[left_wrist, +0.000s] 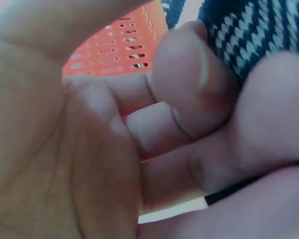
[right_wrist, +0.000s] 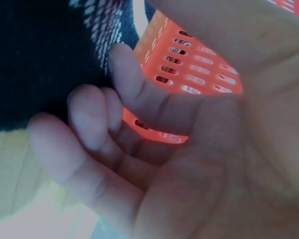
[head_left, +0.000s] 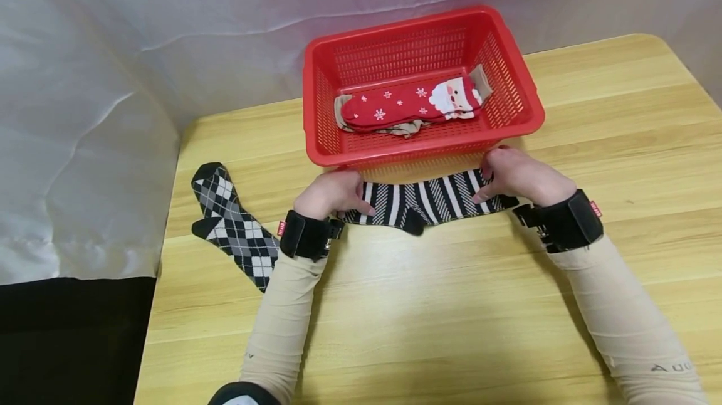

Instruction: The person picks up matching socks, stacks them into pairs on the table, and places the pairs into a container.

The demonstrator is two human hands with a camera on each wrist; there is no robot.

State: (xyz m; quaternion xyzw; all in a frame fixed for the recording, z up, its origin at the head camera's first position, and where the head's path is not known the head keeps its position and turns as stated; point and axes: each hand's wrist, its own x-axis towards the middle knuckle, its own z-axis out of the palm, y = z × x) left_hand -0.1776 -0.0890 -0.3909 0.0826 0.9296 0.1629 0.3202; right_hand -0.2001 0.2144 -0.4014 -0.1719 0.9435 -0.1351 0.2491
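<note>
striped sock (head_left: 429, 199) pinched at both ends by curled fingers (head_left: 355, 199), santa sock (head_left: 414, 104) inside red basket (head_left: 510, 63)

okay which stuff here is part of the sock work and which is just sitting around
In hand: striped sock, gripped by left hand and right hand.
Lying about: argyle sock, red basket with Santa sock, on the table.
</note>
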